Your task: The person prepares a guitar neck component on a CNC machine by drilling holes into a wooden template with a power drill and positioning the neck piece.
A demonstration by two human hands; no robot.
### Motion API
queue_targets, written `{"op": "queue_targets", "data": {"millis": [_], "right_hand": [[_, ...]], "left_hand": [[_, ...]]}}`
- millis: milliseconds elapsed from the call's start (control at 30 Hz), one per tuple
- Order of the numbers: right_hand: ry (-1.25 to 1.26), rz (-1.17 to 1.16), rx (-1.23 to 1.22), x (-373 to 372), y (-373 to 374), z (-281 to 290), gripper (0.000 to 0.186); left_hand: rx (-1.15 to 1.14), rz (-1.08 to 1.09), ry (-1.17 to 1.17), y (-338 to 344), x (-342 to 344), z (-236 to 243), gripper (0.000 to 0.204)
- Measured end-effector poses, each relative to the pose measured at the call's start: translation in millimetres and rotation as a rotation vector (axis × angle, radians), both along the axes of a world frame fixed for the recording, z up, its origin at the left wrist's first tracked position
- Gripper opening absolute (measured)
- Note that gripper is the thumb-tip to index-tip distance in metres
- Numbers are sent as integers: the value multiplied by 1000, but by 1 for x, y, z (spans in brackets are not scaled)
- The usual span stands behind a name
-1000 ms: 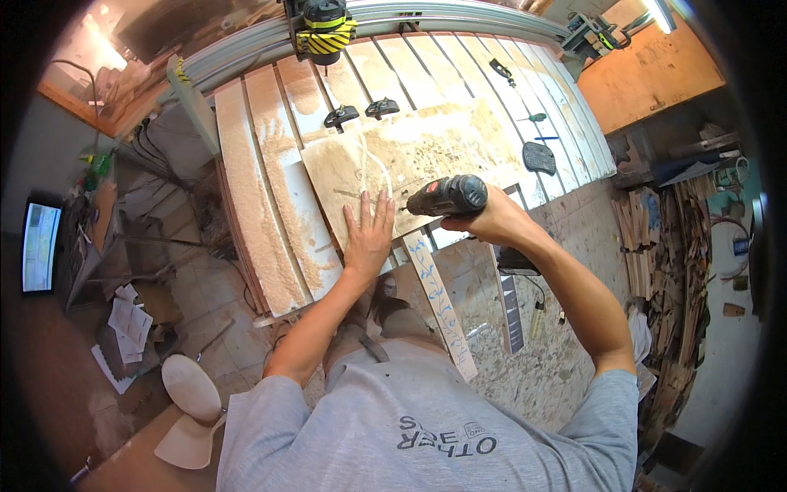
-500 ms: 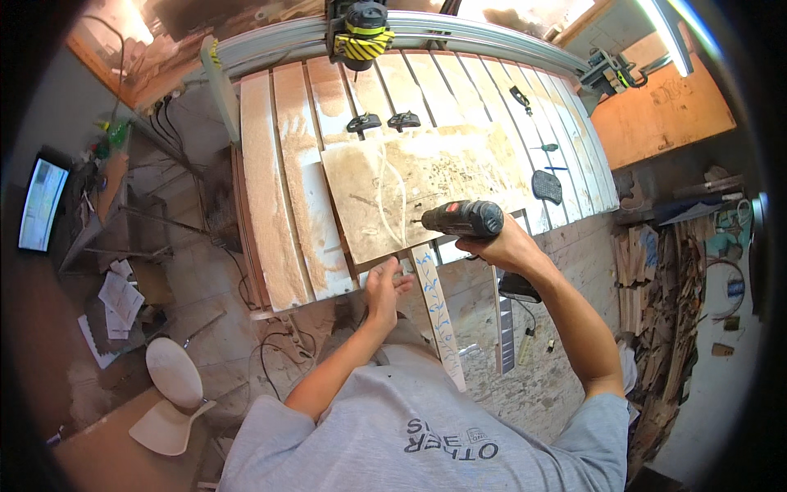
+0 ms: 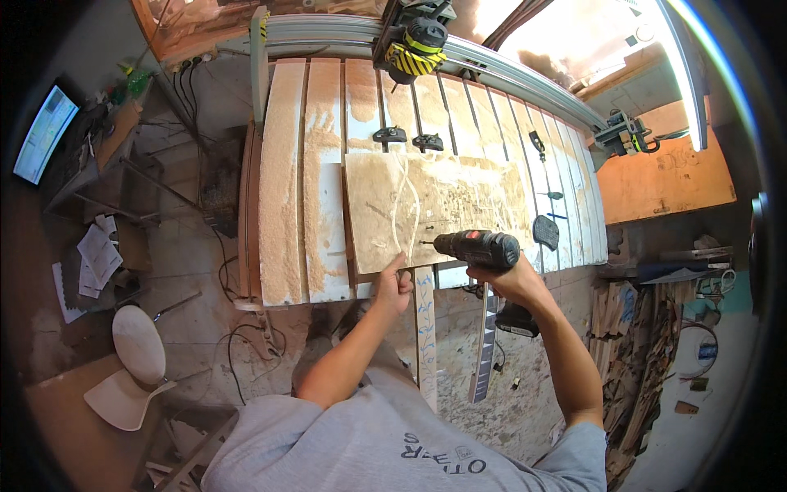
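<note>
Drill (image 3: 477,248) in right hand (image 3: 515,284), fingers clamped; keep bit square to board (image 3: 447,201). Left hand (image 3: 393,289) at edge, fingers curled, grip unclear.

A woodworking workshop: sawdust (image 3: 280,205) lies over a slatted desk (image 3: 589,234) spanned by a metal gantry (image 3: 320,31) with a spindle motor (image 3: 425,37), a power drill (image 3: 484,248) is held over a wooden board (image 3: 375,209), and timber offcuts (image 3: 631,369) crowd one side.
</note>
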State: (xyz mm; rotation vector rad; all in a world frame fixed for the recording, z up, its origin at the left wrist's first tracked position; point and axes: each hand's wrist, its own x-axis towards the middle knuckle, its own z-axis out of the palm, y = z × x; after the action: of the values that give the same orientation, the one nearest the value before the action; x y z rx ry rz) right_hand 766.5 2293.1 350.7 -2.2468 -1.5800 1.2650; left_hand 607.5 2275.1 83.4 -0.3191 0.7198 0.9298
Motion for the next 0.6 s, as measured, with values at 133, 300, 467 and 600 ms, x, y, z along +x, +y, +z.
{"op": "queue_targets", "data": {"millis": [133, 300, 467, 600], "right_hand": [[8, -7, 24, 3, -4, -6, 46], [12, -8, 34, 0, -6, -7, 47], [5, 82, 97, -1, 1, -6, 45], [-39, 86, 41, -4, 6, 0, 43]], "left_hand": [[38, -7, -22, 2, 1, -1, 16], [107, 1, -22, -1, 1, -5, 19], [130, -5, -15, -4, 0, -12, 20], [90, 23, 10, -2, 2, -1, 22]]}}
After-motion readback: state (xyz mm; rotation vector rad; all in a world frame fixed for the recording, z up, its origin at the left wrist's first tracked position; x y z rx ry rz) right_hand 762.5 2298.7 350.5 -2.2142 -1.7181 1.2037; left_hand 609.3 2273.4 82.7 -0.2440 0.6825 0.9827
